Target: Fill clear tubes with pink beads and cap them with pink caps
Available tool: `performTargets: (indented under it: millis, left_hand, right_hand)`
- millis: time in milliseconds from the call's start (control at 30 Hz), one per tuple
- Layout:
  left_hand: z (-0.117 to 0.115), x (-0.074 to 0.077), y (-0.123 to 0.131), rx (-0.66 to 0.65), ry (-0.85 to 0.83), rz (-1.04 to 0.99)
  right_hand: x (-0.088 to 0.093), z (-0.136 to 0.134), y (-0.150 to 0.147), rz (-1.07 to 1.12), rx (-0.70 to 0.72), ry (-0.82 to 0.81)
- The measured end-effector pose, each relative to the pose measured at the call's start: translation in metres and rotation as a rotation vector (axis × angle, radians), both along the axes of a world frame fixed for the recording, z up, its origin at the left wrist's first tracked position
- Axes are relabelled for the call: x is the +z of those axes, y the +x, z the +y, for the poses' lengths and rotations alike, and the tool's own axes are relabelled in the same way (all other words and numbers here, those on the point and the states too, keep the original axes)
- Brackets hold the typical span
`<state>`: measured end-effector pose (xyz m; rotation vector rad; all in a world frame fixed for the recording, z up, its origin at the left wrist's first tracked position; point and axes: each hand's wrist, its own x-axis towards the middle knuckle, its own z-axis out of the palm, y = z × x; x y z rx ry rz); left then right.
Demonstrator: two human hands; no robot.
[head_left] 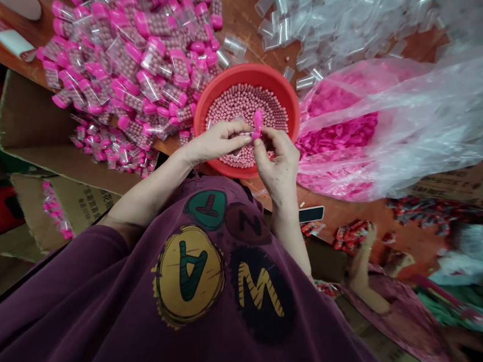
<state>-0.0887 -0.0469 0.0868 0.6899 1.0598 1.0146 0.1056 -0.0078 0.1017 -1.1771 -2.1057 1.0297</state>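
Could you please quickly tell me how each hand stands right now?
Left hand: closed, pinching a clear plastic tube.
Right hand: closed, pinching the pink cap.

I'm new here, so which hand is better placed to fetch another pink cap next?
Probably the right hand: it's nearer the plastic bag of pink caps; the left hand is farther off.

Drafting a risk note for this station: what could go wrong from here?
1. The lid is only at the right hand's fingertips, above the beads; it could slip in among them.
2. The bowl stands close to the shirt; a bump might spill beads.
3. The phone lies near the right arm; an elbow swing could knock it.
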Motion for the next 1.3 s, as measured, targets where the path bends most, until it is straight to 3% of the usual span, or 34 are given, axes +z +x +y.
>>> performTargets:
  millis: [200, 400, 567, 700, 833, 933, 1133, 1300]
  left_hand:
    - [0.0, -0.006, 0.0, -0.002, 0.035, 0.088]
    - [0.005, -0.009, -0.002, -0.031, 0.145, 0.219]
    - [-0.003, -0.024, 0.006, 0.002, 0.231, 0.285]
    - [-0.009, -0.035, 0.011, -0.027, 0.216, 0.227]
    - [-0.007, -0.042, 0.014, 0.0, 0.22, 0.323]
    - [-0.006, -0.044, 0.018, 0.02, 0.156, 0.317]
    - [-0.004, -0.039, 0.025, 0.064, -0.167, -0.043]
    - [-0.003, -0.03, 0.018, -0.006, -0.256, -0.213]
  right_hand:
    - [-0.001, 0.003, 0.0, -0.044, 0.058, -0.027]
    - [-0.014, 0.0, 0.003, -0.016, 0.036, -0.025]
    - [-0.026, -0.006, 0.002, -0.003, 0.029, 0.052]
    - [-0.034, -0.01, 0.0, -0.029, 0.047, 0.134]
    - [-0.041, -0.009, 0.002, -0.07, 0.089, 0.144]
    - [-0.047, -0.009, 0.004, -0.095, 0.092, 0.091]
    - [-0.053, -0.002, 0.008, 0.011, 0.061, -0.043]
    - [-0.064, 0.019, 0.002, 0.186, -0.131, -0.463]
